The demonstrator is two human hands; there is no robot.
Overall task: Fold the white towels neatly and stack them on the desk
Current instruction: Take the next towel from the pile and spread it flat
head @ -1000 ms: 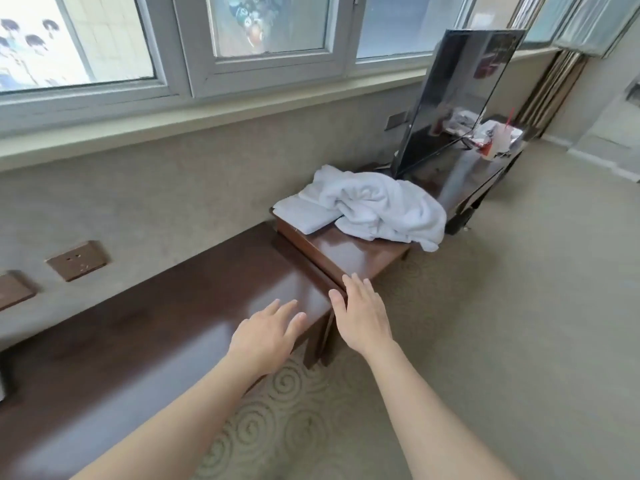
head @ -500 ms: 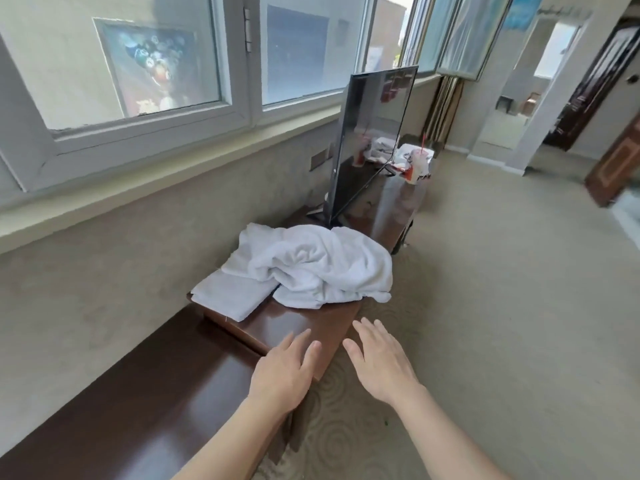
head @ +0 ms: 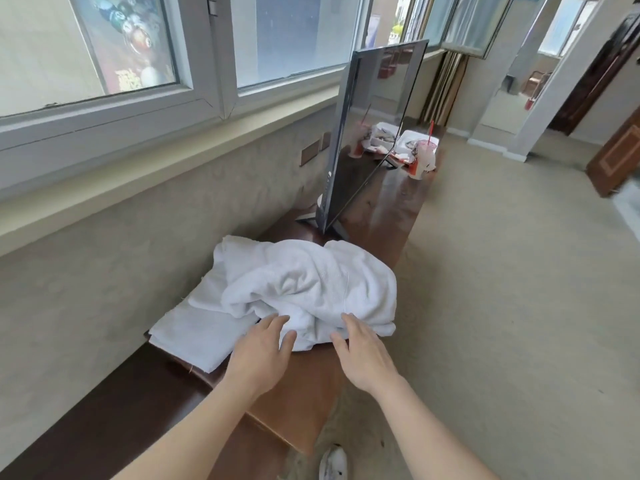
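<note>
A crumpled white towel (head: pixel 311 285) lies in a heap on the brown wooden desk (head: pixel 304 393). Partly under it, to the left, a flat folded white towel (head: pixel 197 337) rests at the desk's near left corner. My left hand (head: pixel 261 355) is spread, its fingertips touching the near edge of the crumpled towel. My right hand (head: pixel 362 355) is also spread, fingertips at the heap's near right edge. Neither hand grips anything.
A flat TV screen (head: pixel 370 133) stands on the desk just behind the towels. Cups with red straws (head: pixel 422 161) and food boxes sit at the far end. A lower dark bench (head: pixel 104 420) adjoins on the left. Wall and window run along the left; carpet lies right.
I have come closer to the desk. Both hands moved forward from the desk's near edge to the near edge of the crumpled towel.
</note>
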